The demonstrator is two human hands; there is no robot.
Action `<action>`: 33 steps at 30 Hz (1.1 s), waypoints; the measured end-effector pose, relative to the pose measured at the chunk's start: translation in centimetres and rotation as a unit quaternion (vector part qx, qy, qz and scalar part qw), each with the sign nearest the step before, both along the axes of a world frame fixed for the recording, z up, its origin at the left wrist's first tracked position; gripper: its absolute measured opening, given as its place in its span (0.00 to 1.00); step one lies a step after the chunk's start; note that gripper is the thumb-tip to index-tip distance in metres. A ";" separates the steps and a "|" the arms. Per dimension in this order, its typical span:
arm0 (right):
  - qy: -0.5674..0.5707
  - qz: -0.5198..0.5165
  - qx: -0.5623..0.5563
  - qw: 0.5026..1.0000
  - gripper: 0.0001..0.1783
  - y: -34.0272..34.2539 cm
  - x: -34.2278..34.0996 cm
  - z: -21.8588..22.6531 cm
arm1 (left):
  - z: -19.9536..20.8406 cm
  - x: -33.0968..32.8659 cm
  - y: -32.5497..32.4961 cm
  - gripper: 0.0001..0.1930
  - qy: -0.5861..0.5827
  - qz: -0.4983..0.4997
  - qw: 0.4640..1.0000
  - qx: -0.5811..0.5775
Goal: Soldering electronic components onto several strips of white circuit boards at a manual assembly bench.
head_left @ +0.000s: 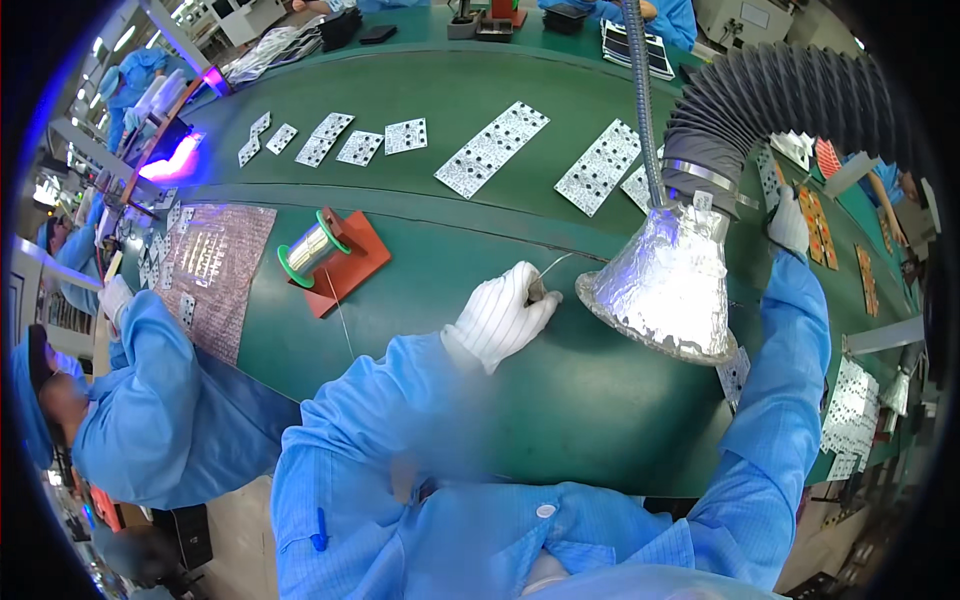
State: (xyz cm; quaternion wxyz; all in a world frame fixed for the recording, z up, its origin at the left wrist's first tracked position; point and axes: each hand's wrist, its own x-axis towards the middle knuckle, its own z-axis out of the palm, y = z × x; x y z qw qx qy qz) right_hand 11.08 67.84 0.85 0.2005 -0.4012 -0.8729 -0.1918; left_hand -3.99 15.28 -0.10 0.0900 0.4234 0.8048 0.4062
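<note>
My left hand [505, 312], in a white striped glove, is over the middle of the green bench with its fingers pinched together. A thin solder wire [553, 264] curves out from those fingertips toward the right. To the left of that hand, a spool of solder wire [314, 250] with green flanges rests on a reddish-brown stand [358, 262]; a strand trails down from it toward my left sleeve. My right hand [789, 222], also gloved, is stretched far to the right, beside a white circuit board [770, 178]. Its fingertips are too small and partly hidden to read.
A foil-covered fume hood [665, 285] on a black ribbed hose [790, 95] hangs between my hands. White circuit boards [492, 150] lie along the far belt. A co-worker [160, 400] sits at left beside a pinkish mat [215, 270]. Orange boards [820, 230] lie at right.
</note>
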 end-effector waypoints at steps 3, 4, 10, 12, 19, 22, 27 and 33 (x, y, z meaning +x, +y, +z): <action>0.196 -0.007 -0.125 0.972 0.24 -0.9 1.6 2.6 | 0.0 0.0 0.1 0.12 0.010 -0.001 1.000 0.001; 0.257 0.033 -0.197 0.946 0.24 -1.6 2.6 3.4 | 0.0 0.1 0.2 0.12 0.014 0.000 1.000 0.008; 0.433 0.099 -0.382 0.811 0.25 -11.7 12.6 4.8 | 0.2 1.1 0.2 0.16 -0.002 0.082 0.996 -0.016; 0.442 0.196 -0.343 0.806 0.26 -18.3 15.8 3.7 | 0.4 2.3 -0.3 0.16 0.000 0.073 0.997 -0.023; 0.450 0.172 -0.395 0.782 0.24 -39.9 18.7 0.6 | 0.2 10.9 -1.3 0.17 0.081 -0.001 0.997 -0.010; 0.338 0.290 -0.350 0.824 0.20 -40.0 19.5 1.2 | 0.0 14.4 -1.3 0.22 0.214 -0.076 0.974 -0.010; 0.232 0.266 -0.210 0.912 0.14 -37.5 20.8 2.9 | 1.1 16.1 -2.1 0.27 0.288 -0.083 0.945 -0.130; 0.348 0.247 -0.164 0.889 0.14 -35.9 20.7 0.5 | 2.9 11.9 -2.7 0.20 0.217 -0.071 0.950 -0.212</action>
